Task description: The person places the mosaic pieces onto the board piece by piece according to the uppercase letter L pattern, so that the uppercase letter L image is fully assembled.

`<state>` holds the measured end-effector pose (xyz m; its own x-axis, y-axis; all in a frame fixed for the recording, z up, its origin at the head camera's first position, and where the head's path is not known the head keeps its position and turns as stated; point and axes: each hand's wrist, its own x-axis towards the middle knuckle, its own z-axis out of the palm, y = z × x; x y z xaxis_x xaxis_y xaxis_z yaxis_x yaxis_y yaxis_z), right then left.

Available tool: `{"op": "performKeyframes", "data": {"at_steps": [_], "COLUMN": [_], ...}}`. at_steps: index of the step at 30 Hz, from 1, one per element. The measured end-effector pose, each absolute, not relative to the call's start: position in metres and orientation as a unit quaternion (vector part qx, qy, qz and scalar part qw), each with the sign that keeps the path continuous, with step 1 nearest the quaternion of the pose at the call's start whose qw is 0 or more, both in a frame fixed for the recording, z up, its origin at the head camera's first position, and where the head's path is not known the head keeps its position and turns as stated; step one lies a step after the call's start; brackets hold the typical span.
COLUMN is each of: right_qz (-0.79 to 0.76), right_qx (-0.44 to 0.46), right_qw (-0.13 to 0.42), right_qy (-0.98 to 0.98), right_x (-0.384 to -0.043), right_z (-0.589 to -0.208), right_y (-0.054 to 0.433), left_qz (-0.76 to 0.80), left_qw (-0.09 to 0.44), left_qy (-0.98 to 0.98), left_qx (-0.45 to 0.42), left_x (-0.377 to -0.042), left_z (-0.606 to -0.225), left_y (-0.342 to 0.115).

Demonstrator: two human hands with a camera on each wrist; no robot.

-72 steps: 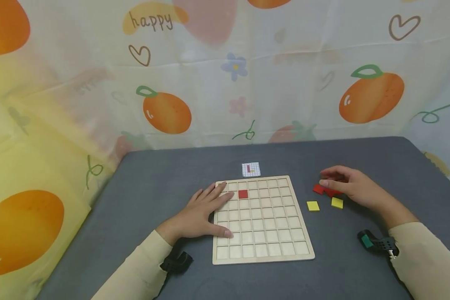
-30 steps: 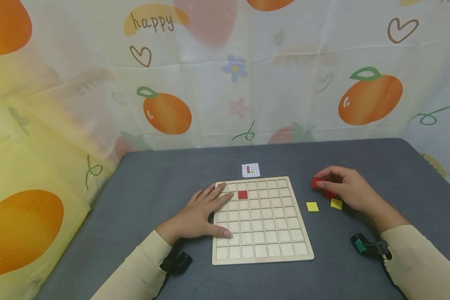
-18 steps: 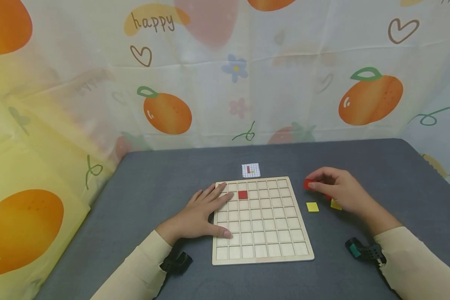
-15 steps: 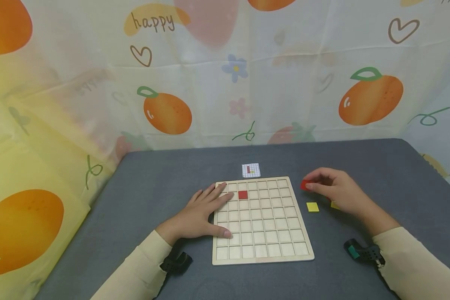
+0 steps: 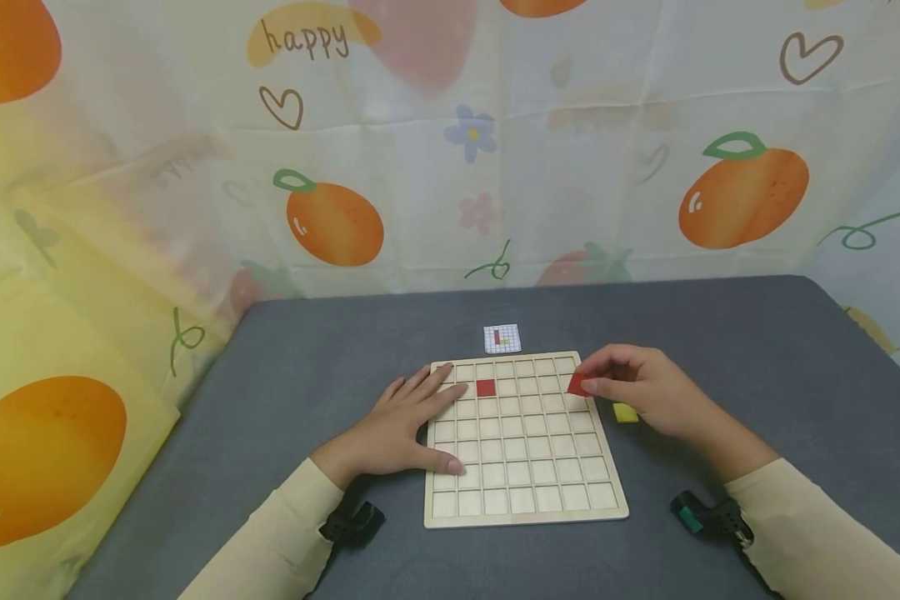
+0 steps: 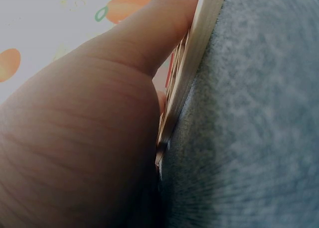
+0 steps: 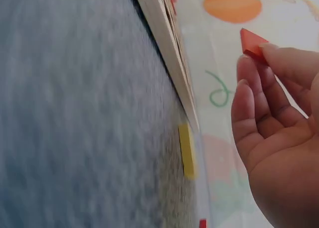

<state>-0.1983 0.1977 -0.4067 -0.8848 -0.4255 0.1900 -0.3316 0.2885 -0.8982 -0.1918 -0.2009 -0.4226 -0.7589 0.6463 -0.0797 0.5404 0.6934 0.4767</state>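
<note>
A square wooden grid board lies on the grey table, with one red tile in a cell of its upper left part. My left hand rests on the board's left edge, fingers spread and straight. Between thumb and fingertips, my right hand pinches another red tile, tilted above the board's upper right edge. In the right wrist view that held tile is off the surface. A yellow tile lies on the table just right of the board, partly behind the right hand.
Behind the board lies a small printed card with a grid and coloured squares. A bit of red shows at the bottom of the right wrist view. A patterned cloth hangs behind the grey table.
My right hand has picked up a red tile from the group at the right and carried it left to the board's edge. The left hand stays in place.
</note>
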Motion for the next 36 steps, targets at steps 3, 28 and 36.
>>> {"op": "performKeyframes", "data": {"at_steps": [3,28,36], "right_qz": [-0.556,-0.536,-0.543], "right_qx": [-0.24,-0.255,-0.255], "right_qw": [0.053,0.064,0.066], "right_qy": [0.794,0.802,0.797], "right_x": [-0.196,-0.195,-0.2], "right_z": [-0.404,-0.39,-0.386], "right_y": [0.191,0.123,0.11], "left_qz": [0.215,0.213,0.215], "left_qw": [0.121,0.127,0.127], "left_qy": [0.913,0.917,0.915], "left_qx": [0.326,0.314,0.317], "left_x": [-0.192,-0.194,-0.194], "left_z": [-0.422,-0.424,-0.425], "left_y": [-0.201,-0.201,-0.201]}}
